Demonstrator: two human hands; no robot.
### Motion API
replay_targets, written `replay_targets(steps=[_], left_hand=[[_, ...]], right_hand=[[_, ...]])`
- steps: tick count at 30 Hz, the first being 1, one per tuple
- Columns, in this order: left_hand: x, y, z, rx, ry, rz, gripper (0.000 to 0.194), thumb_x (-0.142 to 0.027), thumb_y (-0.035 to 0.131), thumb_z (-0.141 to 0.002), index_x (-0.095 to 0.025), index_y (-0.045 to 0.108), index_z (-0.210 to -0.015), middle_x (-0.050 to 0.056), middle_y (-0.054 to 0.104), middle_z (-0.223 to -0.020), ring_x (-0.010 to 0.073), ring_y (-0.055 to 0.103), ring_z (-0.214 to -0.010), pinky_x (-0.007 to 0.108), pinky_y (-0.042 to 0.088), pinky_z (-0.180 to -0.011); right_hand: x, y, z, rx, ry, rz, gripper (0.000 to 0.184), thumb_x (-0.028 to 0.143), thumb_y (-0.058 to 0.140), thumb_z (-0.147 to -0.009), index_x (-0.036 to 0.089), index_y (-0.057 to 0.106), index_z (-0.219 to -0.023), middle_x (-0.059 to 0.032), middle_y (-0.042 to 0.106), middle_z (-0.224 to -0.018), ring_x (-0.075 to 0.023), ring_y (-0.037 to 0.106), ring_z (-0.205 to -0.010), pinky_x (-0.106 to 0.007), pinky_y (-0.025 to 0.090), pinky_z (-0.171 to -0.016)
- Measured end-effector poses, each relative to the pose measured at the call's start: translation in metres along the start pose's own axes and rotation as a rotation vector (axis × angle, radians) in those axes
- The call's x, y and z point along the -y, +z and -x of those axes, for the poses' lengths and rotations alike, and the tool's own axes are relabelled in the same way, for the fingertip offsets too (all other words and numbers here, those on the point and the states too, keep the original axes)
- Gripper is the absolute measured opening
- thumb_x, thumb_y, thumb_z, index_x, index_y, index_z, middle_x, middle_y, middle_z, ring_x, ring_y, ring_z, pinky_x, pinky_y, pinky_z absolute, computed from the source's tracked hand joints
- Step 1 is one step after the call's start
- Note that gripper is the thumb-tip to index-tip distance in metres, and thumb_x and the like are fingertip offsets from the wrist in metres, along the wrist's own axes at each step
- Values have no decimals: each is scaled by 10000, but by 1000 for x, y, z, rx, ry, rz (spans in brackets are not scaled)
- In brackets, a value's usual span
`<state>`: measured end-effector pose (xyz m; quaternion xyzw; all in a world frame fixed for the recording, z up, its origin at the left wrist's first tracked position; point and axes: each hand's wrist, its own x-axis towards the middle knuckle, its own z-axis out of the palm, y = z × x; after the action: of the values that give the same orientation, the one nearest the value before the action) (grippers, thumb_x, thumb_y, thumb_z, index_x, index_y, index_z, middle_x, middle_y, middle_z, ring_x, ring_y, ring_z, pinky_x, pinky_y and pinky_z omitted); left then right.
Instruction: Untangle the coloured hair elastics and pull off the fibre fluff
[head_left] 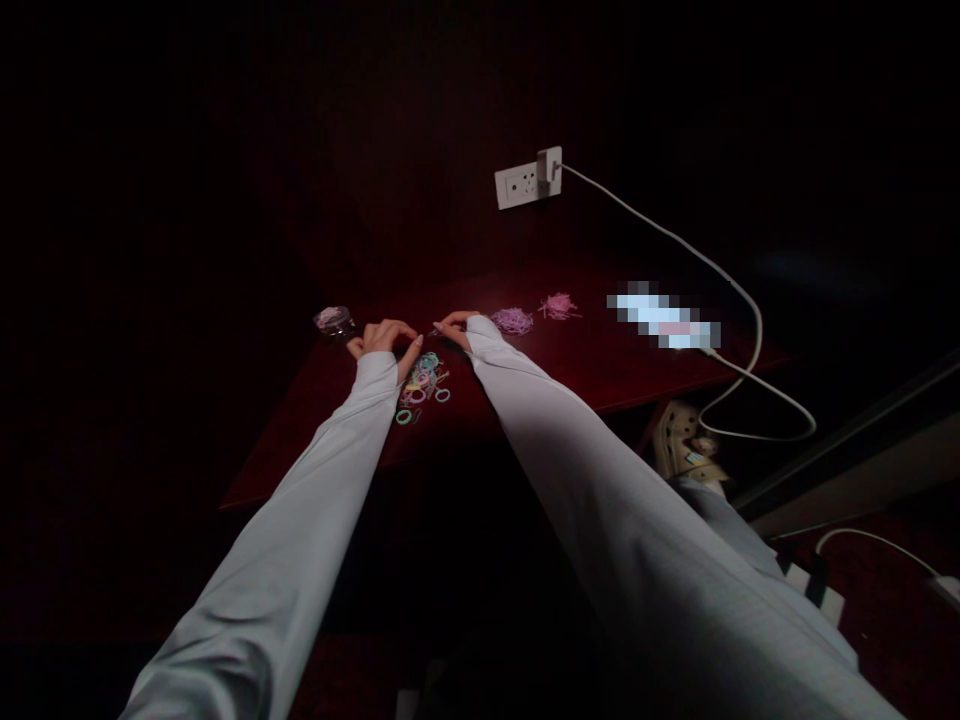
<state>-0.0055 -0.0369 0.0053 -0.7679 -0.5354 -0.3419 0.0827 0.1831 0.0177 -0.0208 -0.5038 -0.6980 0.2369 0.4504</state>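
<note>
My left hand [384,342] arches over the table just behind a loose pile of coloured hair ties [424,380]. Its thumb and forefinger come together at the tips; whatever lies between them is too small to make out. Close by on the right, my right hand [456,328] has its fingertips pinched, pointing toward the left one. A small dark bit shows at those fingertips, too tiny to name. The pile holds several rings in green, white, yellow and pink, some partly hidden by my left hand and sleeve.
Beyond my right wrist lie a heap of thin purple strips [513,320] and a pink heap [558,306]. A clear container [334,322] stands left. A blurred-out bright device [664,318] has a white cable [675,237] running to the wall socket [517,187]. A beige clog [681,440] is below.
</note>
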Motion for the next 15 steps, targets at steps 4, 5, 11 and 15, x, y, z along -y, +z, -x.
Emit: replay_targets(steps=[4, 5, 11, 15], left_hand=[[3, -3, -1, -16, -15, -40, 199, -386, 546, -981, -242, 669, -917, 53, 730, -1203, 328, 572, -1165, 494, 267, -958], [5, -3, -1, -17, -10, -53, 196, -380, 552, -975, -241, 665, -895, 51, 733, -1188, 328, 572, -1161, 495, 271, -956], [11, -1, -1, 38, 57, -108, 246, -348, 564, -945, -218, 585, -736, 40, 723, -974, 297, 599, -1032, 485, 296, -939], [12, -1, -1, 83, 86, -115, 282, -350, 561, -938, -208, 543, -696, 45, 692, -918, 287, 598, -978, 474, 301, -912]], right_hand=[[10, -12, 8, -164, 129, 291, 343, 474, 555, -1017, 237, 804, -1017, -49, 763, -976, -227, 620, -1041, -345, 393, -949], [12, -14, 9, -172, 148, 351, 337, 456, 554, -1022, 230, 804, -1033, -76, 762, -1051, -260, 595, -1123, -382, 375, -991], [14, -13, 13, -63, -38, 627, 273, 354, 592, -1003, 202, 808, -1071, -127, 717, -1275, -335, 474, -1306, -463, 334, -1051], [12, -11, 10, 1, -55, 716, 275, 338, 602, -993, 175, 810, -1069, -151, 711, -1283, -357, 460, -1338, -478, 342, -1043]])
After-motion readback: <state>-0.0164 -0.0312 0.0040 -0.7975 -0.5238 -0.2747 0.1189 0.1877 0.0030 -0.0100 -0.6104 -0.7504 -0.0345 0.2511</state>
